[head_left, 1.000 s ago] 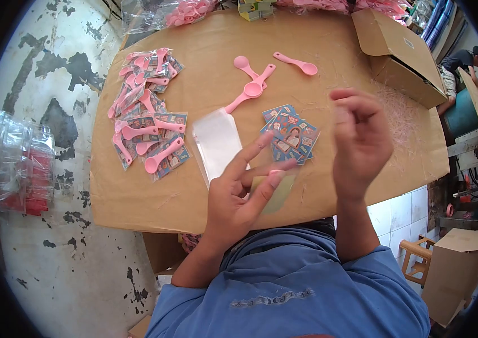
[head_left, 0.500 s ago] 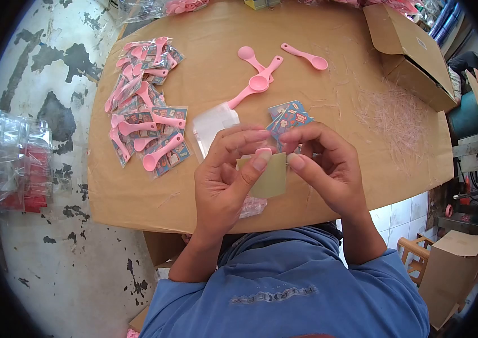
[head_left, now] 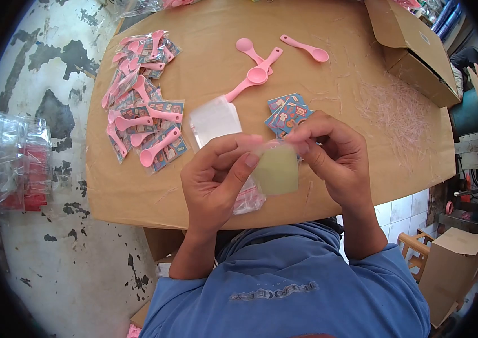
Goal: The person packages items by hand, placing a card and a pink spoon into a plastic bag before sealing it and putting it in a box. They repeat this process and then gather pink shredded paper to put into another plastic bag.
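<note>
A blurred yellow-green card [head_left: 278, 170] hangs between my hands above the table's near side. My left hand [head_left: 219, 180] pinches its upper left edge between thumb and fingers. At the top right corner, my right hand [head_left: 337, 155] has thumb and forefinger pressed together on it. Something pale and translucent shows along the card's top; its shape is unclear. Behind the hands lie blue printed cards [head_left: 291, 112]. White and clear bags [head_left: 215, 121] lie to the left, with a pink double-ended spoon [head_left: 257, 75] touching their top. More clear bags with red edges [head_left: 247, 198] lie under my left hand.
Bagged pink spoons with cards [head_left: 143, 121] are heaped on the table's left. Another pink spoon [head_left: 306, 49] lies toward the back. An open cardboard box [head_left: 414, 56] and a pile of thin pinkish strands [head_left: 388, 115] are at the right. A person [head_left: 467, 58] is at far right.
Both hands have moved slightly apart, and the card between them has shifted a little right. The pink piece by my left thumb no longer shows clearly. The view has shifted slightly.
</note>
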